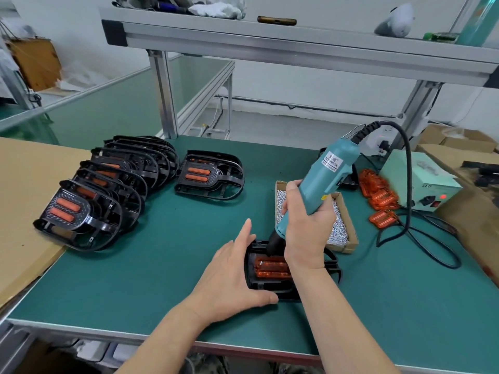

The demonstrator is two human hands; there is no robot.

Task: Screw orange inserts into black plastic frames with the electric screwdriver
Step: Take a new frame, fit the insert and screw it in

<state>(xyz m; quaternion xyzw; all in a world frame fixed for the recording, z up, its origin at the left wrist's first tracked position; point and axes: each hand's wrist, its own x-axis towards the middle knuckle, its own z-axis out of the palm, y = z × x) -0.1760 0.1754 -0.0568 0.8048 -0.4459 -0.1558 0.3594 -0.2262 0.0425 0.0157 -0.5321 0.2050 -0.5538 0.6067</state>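
A black plastic frame (272, 288) lies on the green mat near the front edge, with an orange insert (271, 268) seated in it. My right hand (305, 228) grips the teal electric screwdriver (324, 179), which leans to the right; its black tip points down at the insert's far left corner. My left hand (232, 273) rests flat against the frame's left side, fingers straight, thumb along its near edge. My right wrist hides part of the frame's right side.
A row of several black frames with orange inserts (108, 190) leans at the left, partly on cardboard (24, 201). One more frame (210, 174) lies behind. A screw box (341, 225), loose orange inserts (378, 195) and the power unit (421, 182) with its cable (421, 247) sit right.
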